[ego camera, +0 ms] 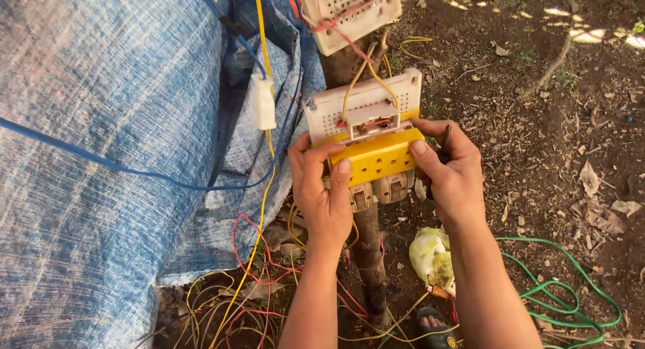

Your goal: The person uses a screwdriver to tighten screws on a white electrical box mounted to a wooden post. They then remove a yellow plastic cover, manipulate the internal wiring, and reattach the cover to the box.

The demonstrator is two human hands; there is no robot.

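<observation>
Your left hand (322,188) and right hand (451,171) each clench an end of the yellow perforated cover (375,158), held against the white switchboard (366,107) on the wooden post (368,241). It looks part-seated at best: the upper opening remains exposed, sockets below uncovered, though your fingers hide the edges. Loose wires (255,268) remain untidied.

both forearms raised side by side, left hand (322,191) and right hand (451,171) curled inward, thumbs pressing forward
</observation>
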